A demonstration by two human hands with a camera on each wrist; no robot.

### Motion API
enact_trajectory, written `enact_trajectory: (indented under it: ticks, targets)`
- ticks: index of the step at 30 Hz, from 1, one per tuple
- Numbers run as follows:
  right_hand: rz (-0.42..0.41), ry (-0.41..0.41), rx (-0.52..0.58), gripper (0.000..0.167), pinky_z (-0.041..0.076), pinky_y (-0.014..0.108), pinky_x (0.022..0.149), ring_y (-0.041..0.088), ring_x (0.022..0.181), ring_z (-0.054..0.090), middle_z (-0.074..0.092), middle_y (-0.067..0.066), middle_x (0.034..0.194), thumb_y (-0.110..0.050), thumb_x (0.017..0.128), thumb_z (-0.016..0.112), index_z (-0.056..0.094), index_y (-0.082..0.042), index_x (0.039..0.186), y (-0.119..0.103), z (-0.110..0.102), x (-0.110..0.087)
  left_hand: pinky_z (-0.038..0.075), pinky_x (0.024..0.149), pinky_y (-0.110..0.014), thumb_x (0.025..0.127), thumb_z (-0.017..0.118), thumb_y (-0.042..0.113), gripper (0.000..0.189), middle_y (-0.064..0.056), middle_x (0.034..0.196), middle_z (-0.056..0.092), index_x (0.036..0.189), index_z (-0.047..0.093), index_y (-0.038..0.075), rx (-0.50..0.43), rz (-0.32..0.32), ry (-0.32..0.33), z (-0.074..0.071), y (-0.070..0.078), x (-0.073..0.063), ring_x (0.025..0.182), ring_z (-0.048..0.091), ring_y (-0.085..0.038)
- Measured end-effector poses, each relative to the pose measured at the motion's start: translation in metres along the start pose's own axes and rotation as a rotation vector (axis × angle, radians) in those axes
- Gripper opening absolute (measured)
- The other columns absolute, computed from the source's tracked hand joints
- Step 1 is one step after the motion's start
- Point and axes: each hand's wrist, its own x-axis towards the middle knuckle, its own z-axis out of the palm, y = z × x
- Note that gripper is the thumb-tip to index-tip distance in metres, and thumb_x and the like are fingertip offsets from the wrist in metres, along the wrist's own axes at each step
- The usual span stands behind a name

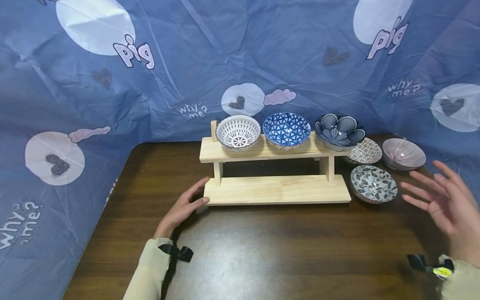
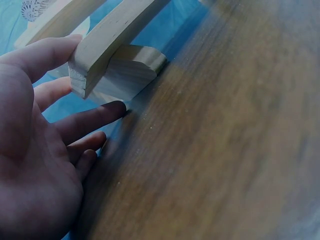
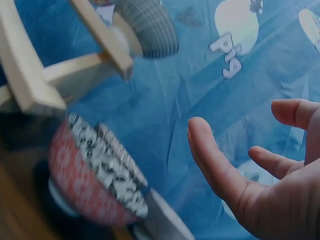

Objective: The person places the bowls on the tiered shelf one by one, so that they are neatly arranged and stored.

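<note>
A two-tier wooden display stand (image 1: 277,189) is on the table. My left hand (image 1: 183,208) holds the left end of its lower board, thumb at the front corner and index finger farther back. The left wrist view shows that board end (image 2: 80,80) between thumb and index, other fingers spread below. On the upper board sit a white patterned bowl (image 1: 238,132), a blue triangle-patterned bowl (image 1: 286,130) and a dark blue bowl (image 1: 339,131). My right hand (image 1: 448,200) is raised, fingers spread and holding nothing, beside a leaf-patterned bowl (image 1: 373,183) with a reddish outside.
Behind the leaf-patterned bowl are a bowl with a small tiled pattern (image 1: 365,151), partly hidden by the stand, and a pinkish striped bowl (image 1: 404,153). A blue printed cloth (image 1: 210,54) hangs behind the brown wooden table (image 1: 240,254).
</note>
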Motion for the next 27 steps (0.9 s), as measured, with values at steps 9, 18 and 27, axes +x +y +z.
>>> enact_trajectory:
  ticks: [9,18,27]
  targets:
    - [0.035,0.126,-0.076,0.039,0.059,0.056,0.07,0.044,0.092,0.074,0.074,0.018,0.111,-0.002,0.108,0.026,0.046,-0.022,0.135,0.003,-0.031,-0.02,0.034,0.112,-0.056,0.099,0.062,0.022,0.065,-0.017,0.158,0.041,0.157,0.034,0.018,0.003,0.003,0.0,-0.001,0.0,-0.001,0.143,0.04,-0.038]
    - [0.162,0.209,-0.147,0.033,0.06,0.054,0.071,0.039,0.089,0.075,0.074,0.01,0.106,-0.009,0.109,0.032,0.04,-0.03,0.133,0.018,-0.047,-0.027,0.033,0.112,-0.055,0.098,0.063,0.022,0.065,-0.017,0.156,0.044,0.157,0.034,0.018,0.0,0.0,0.0,-0.001,-0.001,-0.001,0.143,0.04,-0.037]
    - [0.224,0.216,-0.137,0.03,0.059,0.056,0.073,0.043,0.089,0.074,0.07,0.01,0.105,-0.011,0.109,0.033,0.048,-0.03,0.127,0.031,-0.053,-0.023,0.031,0.114,-0.059,0.098,0.063,0.023,0.065,-0.017,0.157,0.041,0.157,0.034,0.017,-0.009,-0.004,-0.003,0.001,0.0,0.0,0.143,0.039,-0.038]
